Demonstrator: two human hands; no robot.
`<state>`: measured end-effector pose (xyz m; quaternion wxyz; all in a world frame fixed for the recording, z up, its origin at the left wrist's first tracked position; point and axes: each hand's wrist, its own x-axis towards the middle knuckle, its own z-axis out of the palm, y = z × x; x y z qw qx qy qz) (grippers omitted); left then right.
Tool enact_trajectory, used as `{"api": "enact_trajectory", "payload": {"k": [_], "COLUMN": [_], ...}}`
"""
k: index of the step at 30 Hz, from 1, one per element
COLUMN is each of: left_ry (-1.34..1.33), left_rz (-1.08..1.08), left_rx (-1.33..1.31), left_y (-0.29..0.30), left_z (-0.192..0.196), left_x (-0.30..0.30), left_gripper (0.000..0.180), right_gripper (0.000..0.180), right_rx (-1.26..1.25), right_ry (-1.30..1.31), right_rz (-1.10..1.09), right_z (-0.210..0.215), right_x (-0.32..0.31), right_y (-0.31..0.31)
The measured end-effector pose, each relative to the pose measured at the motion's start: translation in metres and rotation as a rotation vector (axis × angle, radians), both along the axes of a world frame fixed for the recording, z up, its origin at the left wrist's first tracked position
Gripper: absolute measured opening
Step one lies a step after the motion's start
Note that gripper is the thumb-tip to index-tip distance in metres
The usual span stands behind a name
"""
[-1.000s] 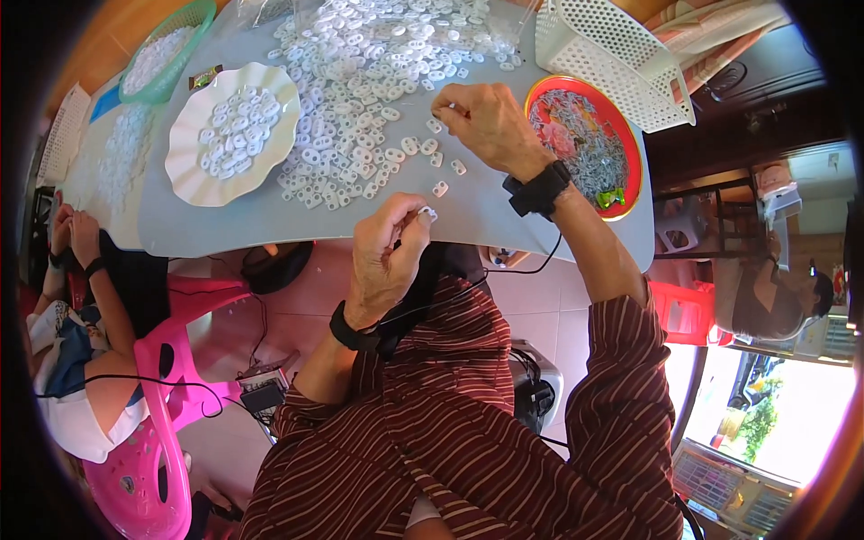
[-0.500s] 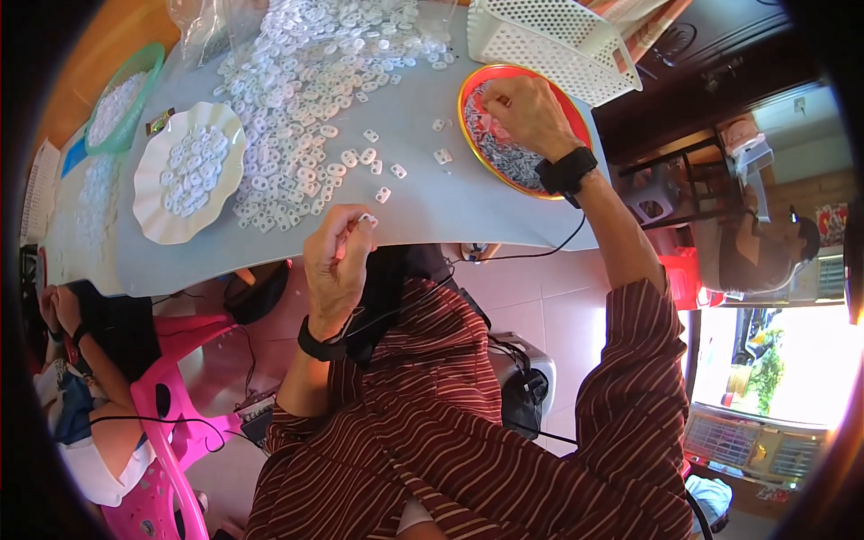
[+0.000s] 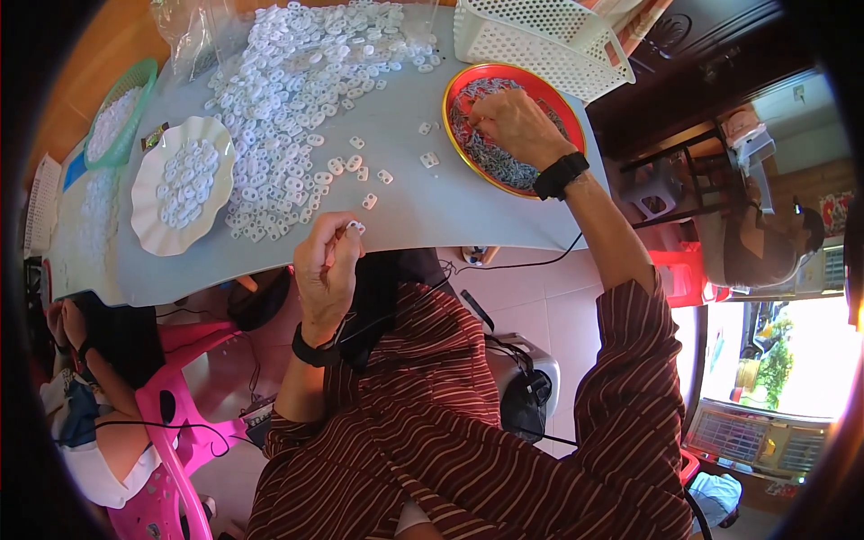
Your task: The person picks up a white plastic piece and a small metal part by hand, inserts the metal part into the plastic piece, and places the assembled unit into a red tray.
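Note:
My left hand [image 3: 326, 270] is near the table's front edge. Its thumb and fingers pinch a small white plastic piece with two holes [image 3: 357, 228]. Over to the right, my right hand [image 3: 520, 129] reaches into a round red dish with a gold rim [image 3: 562, 93]. Small grey screw-like pieces [image 3: 504, 165] fill that dish. The right fingertips are bent together down at these pieces, and whatever they pinch is hidden. Many more white two-hole pieces [image 3: 279, 117] are heaped across the table, with a few lying loose between my hands.
A scalloped cream plate [image 3: 148, 216] holds white pieces at left. Beyond it stands a green basket [image 3: 135, 121] of small white bits. A white perforated basket [image 3: 540, 45] sits behind the red dish. Another person's hands [image 3: 67, 324] and a pink chair [image 3: 175, 432] are at far left.
My right hand has come slightly nearer within the red dish, its fingers lower among the grey pieces. The left hand keeps its pinch on the white piece. The whole view has shifted a little.

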<state>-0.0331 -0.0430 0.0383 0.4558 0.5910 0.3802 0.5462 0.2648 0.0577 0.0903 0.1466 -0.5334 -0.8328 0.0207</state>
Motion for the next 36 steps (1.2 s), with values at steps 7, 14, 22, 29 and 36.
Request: {"api": "enact_trajectory", "payload": {"k": [7, 14, 22, 29, 36], "left_ry": [0.014, 0.002, 0.012, 0.036, 0.017], "left_rz": [0.002, 0.007, -0.004, -0.003, -0.007], "left_rx": [-0.001, -0.004, 0.004, 0.002, -0.018], "left_y": [0.000, -0.001, -0.001, -0.001, -0.002], "left_z": [0.000, 0.001, 0.001, 0.002, 0.001], "left_x": [0.000, 0.001, 0.001, 0.000, 0.000], "left_gripper": [0.006, 0.006, 0.005, 0.006, 0.008], "right_gripper": [0.016, 0.020, 0.010, 0.010, 0.014], "right_rx": [0.023, 0.007, 0.015, -0.009, -0.091], "right_ry": [-0.019, 0.034, 0.041, -0.027, -0.176], "right_rz": [-0.102, -0.139, -0.161, -0.157, -0.186], "right_z": [-0.002, 0.003, -0.002, -0.001, 0.013], "right_x": [0.000, 0.004, -0.003, -0.001, -0.014], "right_y": [-0.003, -0.003, 0.005, 0.012, 0.011]}}
